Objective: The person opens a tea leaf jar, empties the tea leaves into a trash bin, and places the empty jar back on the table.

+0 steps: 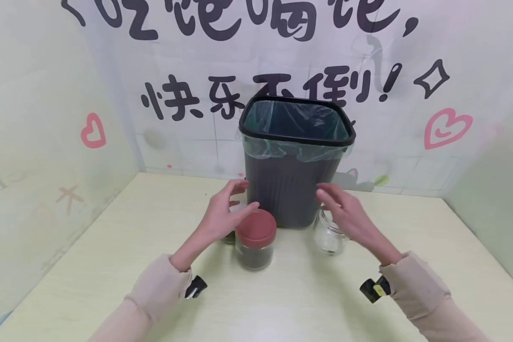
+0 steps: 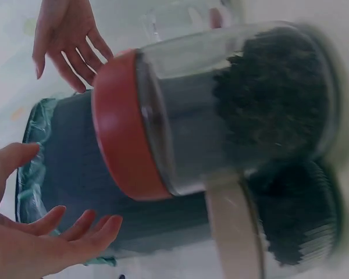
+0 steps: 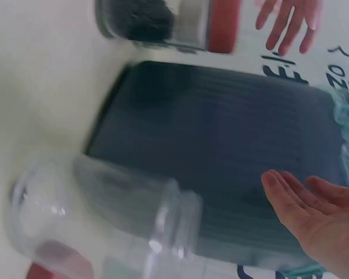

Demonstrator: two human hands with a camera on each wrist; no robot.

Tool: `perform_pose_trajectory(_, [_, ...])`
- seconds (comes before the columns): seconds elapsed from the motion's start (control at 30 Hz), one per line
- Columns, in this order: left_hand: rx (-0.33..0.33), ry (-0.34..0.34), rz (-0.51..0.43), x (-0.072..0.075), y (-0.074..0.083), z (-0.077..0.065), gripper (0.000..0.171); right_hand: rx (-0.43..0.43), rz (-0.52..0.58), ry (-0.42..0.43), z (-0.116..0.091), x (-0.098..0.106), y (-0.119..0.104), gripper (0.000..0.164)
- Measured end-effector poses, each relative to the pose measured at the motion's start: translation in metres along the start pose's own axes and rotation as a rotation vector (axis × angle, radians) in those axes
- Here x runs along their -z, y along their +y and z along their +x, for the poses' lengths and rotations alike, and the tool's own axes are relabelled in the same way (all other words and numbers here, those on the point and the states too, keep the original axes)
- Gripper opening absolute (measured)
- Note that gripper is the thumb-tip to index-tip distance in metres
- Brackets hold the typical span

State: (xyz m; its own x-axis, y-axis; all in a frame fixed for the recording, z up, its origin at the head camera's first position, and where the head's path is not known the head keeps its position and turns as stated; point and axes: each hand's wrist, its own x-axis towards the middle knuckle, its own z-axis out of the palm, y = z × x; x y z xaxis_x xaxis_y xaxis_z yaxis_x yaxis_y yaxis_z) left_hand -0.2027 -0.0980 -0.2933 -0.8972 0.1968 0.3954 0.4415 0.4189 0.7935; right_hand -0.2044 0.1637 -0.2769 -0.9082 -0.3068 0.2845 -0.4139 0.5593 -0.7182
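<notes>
A dark grey bin (image 1: 288, 190) with a black rim and a translucent green liner (image 1: 278, 148) stands at the back of the table. My left hand (image 1: 224, 211) is beside its left side, fingers spread and loosely bent, holding nothing. On the opposite side my right hand (image 1: 348, 211) faces it, also holding nothing, fingers slightly bent. Below the left hand is a glass jar with a red lid (image 2: 125, 128) and dark crumbly contents. A second jar with a pale lid (image 2: 235, 226) is partly hidden behind it. Beneath the right hand stands a clear glass jar (image 1: 328, 240).
A pale wood-look table (image 1: 265, 304) holds everything. Close behind the bin rises a printed white backdrop (image 1: 184, 152) with black lettering and pink hearts. Side panels (image 1: 47, 166) enclose the table left and right.
</notes>
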Motion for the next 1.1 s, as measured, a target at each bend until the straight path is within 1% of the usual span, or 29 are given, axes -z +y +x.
perform_pose_trajectory(0.07, [0.059,-0.056,-0.02,0.002,-0.007,-0.003,0.062,0.013,-0.027,-0.032,-0.001,-0.012,0.003,0.045])
perform_pose_trajectory(0.13, [0.119,-0.115,-0.039,0.003,-0.012,-0.006,0.069,0.031,-0.03,-0.08,-0.001,-0.025,0.004,0.048])
perform_pose_trajectory(0.2, [0.161,-0.174,-0.064,0.003,-0.016,-0.009,0.076,0.026,-0.014,-0.135,-0.001,-0.036,0.003,0.055])
perform_pose_trajectory(0.23, [0.169,-0.199,-0.073,0.003,-0.017,-0.01,0.08,0.022,0.0,-0.164,-0.001,-0.041,0.003,0.06])
perform_pose_trajectory(0.27, [0.169,-0.222,-0.081,0.003,-0.018,-0.011,0.083,0.014,0.015,-0.192,-0.001,-0.046,0.002,0.065])
perform_pose_trajectory(0.37, [0.129,-0.274,-0.093,0.002,-0.022,-0.012,0.087,0.006,0.038,-0.244,0.0,-0.059,0.0,0.079])
perform_pose_trajectory(0.47, [0.099,-0.311,-0.094,0.001,-0.024,-0.012,0.091,0.038,0.059,-0.264,0.003,-0.07,0.0,0.09])
perform_pose_trajectory(0.6, [0.092,-0.361,-0.087,0.0,-0.028,-0.011,0.095,0.079,0.089,-0.276,0.005,-0.084,0.0,0.097])
perform_pose_trajectory(0.7, [0.069,-0.372,-0.059,-0.001,-0.031,-0.012,0.095,0.067,0.09,-0.281,0.006,-0.093,-0.001,0.099])
perform_pose_trajectory(0.87, [0.001,-0.337,0.034,-0.005,-0.033,-0.015,0.089,0.044,0.047,-0.247,0.006,-0.1,-0.001,0.098])
perform_pose_trajectory(1.0, [-0.009,-0.316,0.074,-0.008,-0.033,-0.016,0.085,0.069,0.027,-0.226,0.005,-0.1,0.0,0.097])
perform_pose_trajectory(1.1, [-0.008,-0.316,0.076,-0.01,-0.033,-0.017,0.081,0.087,0.006,-0.217,0.004,-0.098,0.003,0.097])
